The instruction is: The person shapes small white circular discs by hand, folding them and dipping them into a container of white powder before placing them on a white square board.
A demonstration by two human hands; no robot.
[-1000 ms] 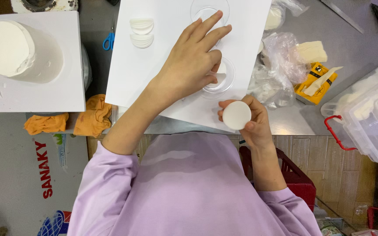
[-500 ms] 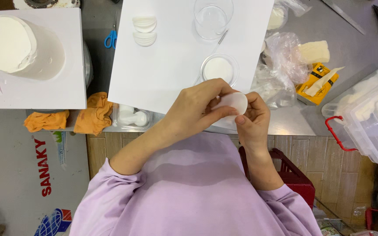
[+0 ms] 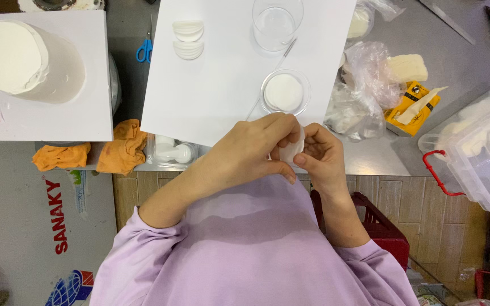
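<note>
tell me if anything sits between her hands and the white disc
Nothing visible does: the left hand and right hand both already pinch the white disc directly.

Single head-worn view, straight down, close over hands and worktable [image 3: 381,161]

On the steel table [image 3: 472,51] we see a tall white cake [image 3: 26,62] on a white square board [image 3: 52,119], blue scissors [image 3: 144,52], two orange cloths [image 3: 94,152], an empty glass beaker [image 3: 276,24], crumpled plastic bags [image 3: 358,90] and a clear lidded tub [image 3: 483,153].
</note>
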